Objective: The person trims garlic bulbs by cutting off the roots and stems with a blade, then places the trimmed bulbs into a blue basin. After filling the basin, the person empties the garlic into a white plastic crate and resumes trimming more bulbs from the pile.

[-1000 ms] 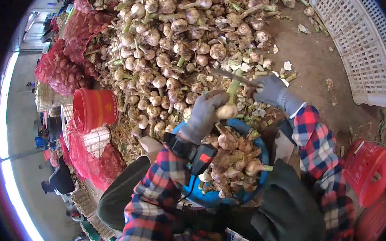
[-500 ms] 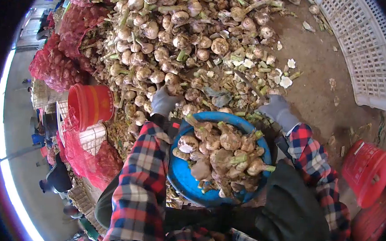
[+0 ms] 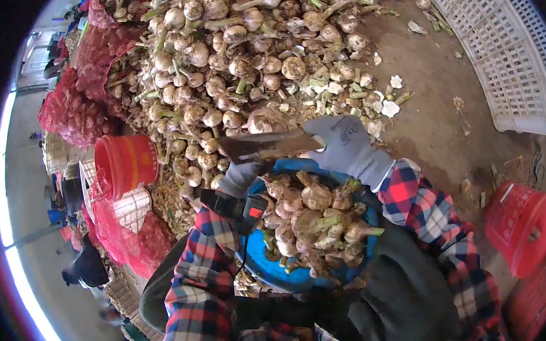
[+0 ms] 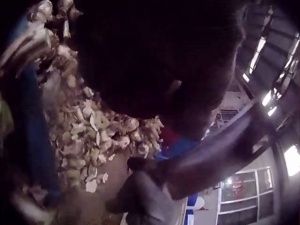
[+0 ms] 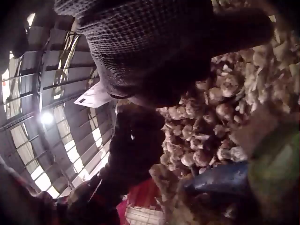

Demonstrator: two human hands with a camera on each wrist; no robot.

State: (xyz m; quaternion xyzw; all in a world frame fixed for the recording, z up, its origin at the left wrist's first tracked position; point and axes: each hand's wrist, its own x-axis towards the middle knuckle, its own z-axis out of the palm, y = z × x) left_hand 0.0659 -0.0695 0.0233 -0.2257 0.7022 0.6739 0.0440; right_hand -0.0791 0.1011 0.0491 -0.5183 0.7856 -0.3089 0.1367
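Observation:
My gloved right hand [image 3: 344, 144] grips a knife [image 3: 268, 143], its broad dark blade pointing left above the blue tub [image 3: 252, 245]. Behind the blade, my gloved left hand [image 3: 237, 177] is partly hidden; its fingers are at a large pinkish garlic bulb [image 3: 267, 119] that shows just past the blade's far edge. Garlic bulbs with cut stems [image 3: 314, 221] fill much of the tub between my knees. The left wrist view shows the knife blade [image 4: 211, 159] running out from the right hand's grey glove [image 4: 145, 201], with a dark mass covering its upper middle.
A big heap of garlic [image 3: 211, 58] spreads ahead, with cut stem pieces [image 3: 335, 89] at its right edge. Red buckets stand at left [image 3: 128, 163] and right [image 3: 516, 229]. A white crate [image 3: 514, 73] is at far right, red mesh bags [image 3: 78, 103] at left.
The left hand reached to the heap at left, then came back toward the tub with a bulb. The right hand moved left, bringing the knife blade across in front of the left hand.

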